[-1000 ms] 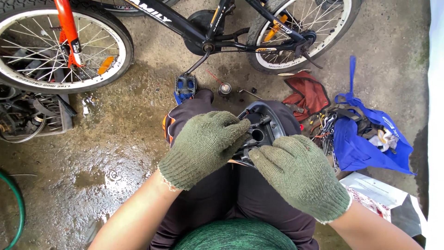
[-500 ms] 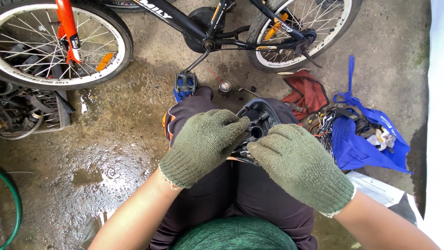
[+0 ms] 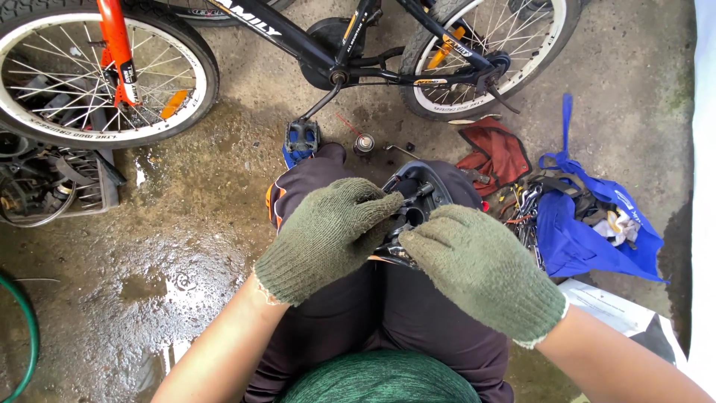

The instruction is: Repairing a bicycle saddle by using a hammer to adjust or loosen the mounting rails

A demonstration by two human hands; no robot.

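I have both gloved hands on the black bicycle part resting on my knees: left hand fingers curled round its near side, right hand fingers closed on its lower edge. I judge the work midway, with loose small parts lying on the wet concrete floor beside the bicycle and the blue tool bag.

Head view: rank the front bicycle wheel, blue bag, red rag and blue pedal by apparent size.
1. front bicycle wheel, partly cut off
2. blue bag
3. red rag
4. blue pedal
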